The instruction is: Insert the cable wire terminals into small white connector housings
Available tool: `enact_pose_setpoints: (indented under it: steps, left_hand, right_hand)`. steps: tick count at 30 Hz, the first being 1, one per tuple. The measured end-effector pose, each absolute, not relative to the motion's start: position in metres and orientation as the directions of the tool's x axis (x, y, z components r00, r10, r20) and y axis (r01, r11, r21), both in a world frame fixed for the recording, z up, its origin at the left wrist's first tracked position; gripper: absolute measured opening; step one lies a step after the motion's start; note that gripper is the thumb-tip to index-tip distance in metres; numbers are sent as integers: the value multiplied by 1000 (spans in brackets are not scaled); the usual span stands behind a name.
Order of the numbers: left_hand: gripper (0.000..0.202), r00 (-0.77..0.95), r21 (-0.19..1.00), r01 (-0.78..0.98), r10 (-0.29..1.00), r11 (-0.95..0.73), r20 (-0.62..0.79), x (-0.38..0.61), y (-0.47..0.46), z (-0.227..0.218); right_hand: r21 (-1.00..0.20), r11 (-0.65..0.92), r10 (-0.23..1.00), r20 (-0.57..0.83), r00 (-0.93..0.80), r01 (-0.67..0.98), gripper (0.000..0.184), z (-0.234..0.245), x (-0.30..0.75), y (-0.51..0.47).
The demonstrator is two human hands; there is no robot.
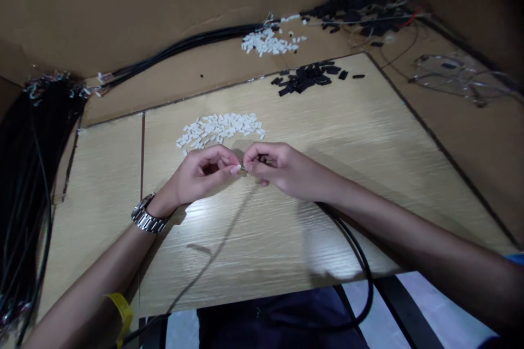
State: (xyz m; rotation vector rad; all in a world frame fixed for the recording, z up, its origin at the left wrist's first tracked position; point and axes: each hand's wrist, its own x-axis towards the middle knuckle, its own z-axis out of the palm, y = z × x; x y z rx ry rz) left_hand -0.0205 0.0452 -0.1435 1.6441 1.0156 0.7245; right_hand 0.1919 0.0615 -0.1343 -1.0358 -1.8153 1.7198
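My left hand and my right hand meet above the middle of the table, thumbs and index fingers pinched almost tip to tip. Between the fingertips shows a tiny whitish and yellowish bit, perhaps wire ends, too small to make out fully. A black cable comes out from under my right hand and wrist and loops down past the table's front edge; its end is hidden in my right fingers. Just beyond my left hand lies a pile of small white sleeves.
Short black tubes lie at the table's back edge. Behind are more white sleeves and black pieces on cardboard. A thick bundle of black cables hangs at left. A clear plastic bag lies at right.
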Motion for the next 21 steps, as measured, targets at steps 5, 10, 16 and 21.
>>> enact_pose_setpoints:
  steps: [5, 10, 16, 21]
  left_hand:
    - [10, 456, 965, 242, 890, -97, -25, -20, 46, -142]
    - [10, 445, 970, 220, 895, -101, -7, -18, 47, -141]
    - [8, 424, 973, 209, 906, -97, -1, -17, 47, -141]
    - [9, 415, 966, 237, 910, -104, -4, -18, 46, -142]
  right_hand:
    - [-968, -26, 781, -177, -599, 251, 11, -132, 191, 61]
    - [-968, -32, 791, -177, -586, 248, 13, -133, 191, 61]
    - [-969, -42, 788, -181, -588, 242, 13, -138, 192, 61]
    - [-969, -26, 793, -170, -586, 246, 13, -139, 193, 62]
